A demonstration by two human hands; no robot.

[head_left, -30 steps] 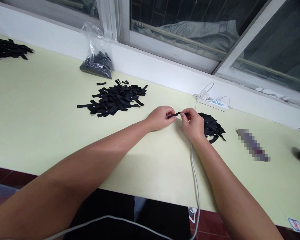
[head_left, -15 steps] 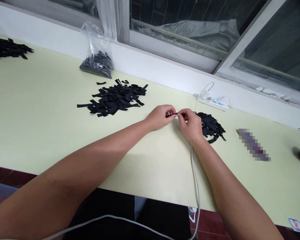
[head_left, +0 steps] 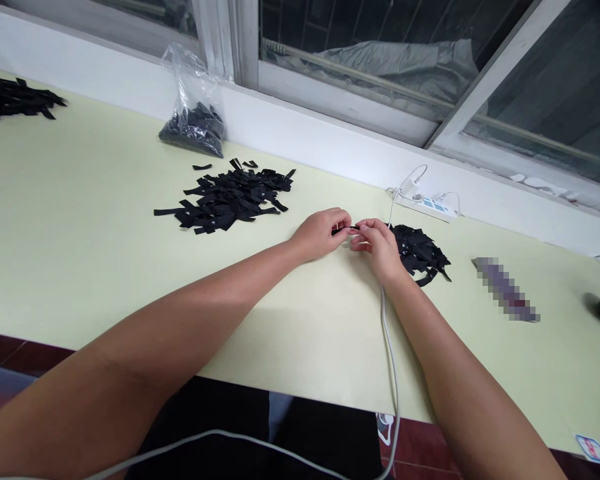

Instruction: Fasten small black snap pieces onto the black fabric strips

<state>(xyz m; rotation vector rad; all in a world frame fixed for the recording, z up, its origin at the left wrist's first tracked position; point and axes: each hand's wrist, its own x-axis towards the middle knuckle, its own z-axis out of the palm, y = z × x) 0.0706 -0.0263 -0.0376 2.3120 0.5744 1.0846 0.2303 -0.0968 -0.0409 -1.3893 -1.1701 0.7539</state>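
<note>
Above the pale yellow table (head_left: 300, 320), my left hand (head_left: 323, 233) pinches a short black strip (head_left: 337, 231) between thumb and fingers. My right hand (head_left: 380, 248) meets it from the right, its thumb and forefinger closed on the strip's other end while the lower fingers are spread. Most of the strip is hidden by the fingers. Just behind my right hand lies a small pile of black strips (head_left: 423, 252). A larger pile of black strips (head_left: 235, 197) is spread out to the left of my left hand.
A clear plastic bag (head_left: 193, 120) holding black pieces leans at the wall. More black strips (head_left: 15, 99) lie far left. A white power strip (head_left: 430, 205) sits at the back. A grey-white cable (head_left: 391, 353) runs under my right wrist. A pixelated object (head_left: 507, 290) lies on the right.
My right hand has shifted slightly, its fingers loosening and spreading from a tight pinch near the strip's end. My left hand keeps its place and grip.
</note>
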